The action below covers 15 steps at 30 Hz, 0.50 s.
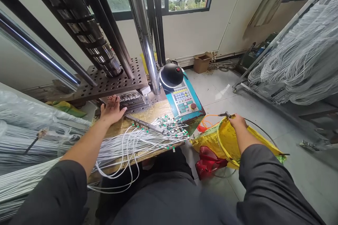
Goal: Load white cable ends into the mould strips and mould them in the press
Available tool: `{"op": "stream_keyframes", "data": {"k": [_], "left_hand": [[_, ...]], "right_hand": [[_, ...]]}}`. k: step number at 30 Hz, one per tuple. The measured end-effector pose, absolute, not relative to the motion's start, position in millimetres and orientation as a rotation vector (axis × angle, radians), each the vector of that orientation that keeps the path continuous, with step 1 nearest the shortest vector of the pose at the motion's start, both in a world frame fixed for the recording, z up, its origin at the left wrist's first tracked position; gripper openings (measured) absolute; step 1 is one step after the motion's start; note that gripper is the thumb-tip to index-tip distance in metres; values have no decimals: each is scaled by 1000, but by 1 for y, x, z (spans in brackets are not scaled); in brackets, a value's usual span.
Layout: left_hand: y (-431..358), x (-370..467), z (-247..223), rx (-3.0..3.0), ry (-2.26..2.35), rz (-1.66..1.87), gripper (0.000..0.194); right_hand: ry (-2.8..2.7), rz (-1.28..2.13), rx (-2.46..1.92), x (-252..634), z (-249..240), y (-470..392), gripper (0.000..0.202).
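Observation:
My left hand (pixel 113 111) lies with fingers spread at the front of the machine's lower plate, beside a metal mould (pixel 129 96) under the perforated press plate (pixel 116 82). Close to its thumb, a metal bar (pixel 145 123) rests across white cables (pixel 118 147) with small green-and-metal ends. Off to the right, my right hand (pixel 238 121) is closed at the rim of a yellow bag (pixel 223 137), around what looks like an air blow gun (pixel 225 114) on an orange hose (pixel 210 116). Its fingers partly hide the grip.
A teal control box (pixel 185 98) with keypad and red button stands right of the press, a black round lamp (pixel 171 75) above it. A red bag (pixel 210 163) lies beside the yellow one. Cable bundles hang on a rack (pixel 295 49) at right; more lie at left (pixel 26 147).

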<state>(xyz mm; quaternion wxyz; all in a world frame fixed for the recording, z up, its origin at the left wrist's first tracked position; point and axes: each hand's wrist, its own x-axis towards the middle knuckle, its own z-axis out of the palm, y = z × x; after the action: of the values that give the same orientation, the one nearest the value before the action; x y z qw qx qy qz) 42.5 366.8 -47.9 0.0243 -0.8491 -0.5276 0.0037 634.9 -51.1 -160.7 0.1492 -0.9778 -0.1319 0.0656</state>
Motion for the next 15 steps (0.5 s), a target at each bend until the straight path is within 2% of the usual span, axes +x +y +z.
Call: {"op": "stream_keyframes", "data": {"k": [5, 9, 12, 15], "left_hand": [[363, 41, -44, -2658, -1652, -24, 84], [357, 43, -33, -2705, -1640, 7, 83], [358, 44, -22, -2733, -1684, 70, 83], [342, 37, -7, -2739, -1688, 65, 81]], "right_hand": [[-595, -28, -2638, 565, -151, -66, 53], [-869, -140, -2257, 468, -167, -84, 53], [-929, 58, -1971, 400, -187, -96, 42], [-786, 363, -1850, 346, -200, -99, 43]]}}
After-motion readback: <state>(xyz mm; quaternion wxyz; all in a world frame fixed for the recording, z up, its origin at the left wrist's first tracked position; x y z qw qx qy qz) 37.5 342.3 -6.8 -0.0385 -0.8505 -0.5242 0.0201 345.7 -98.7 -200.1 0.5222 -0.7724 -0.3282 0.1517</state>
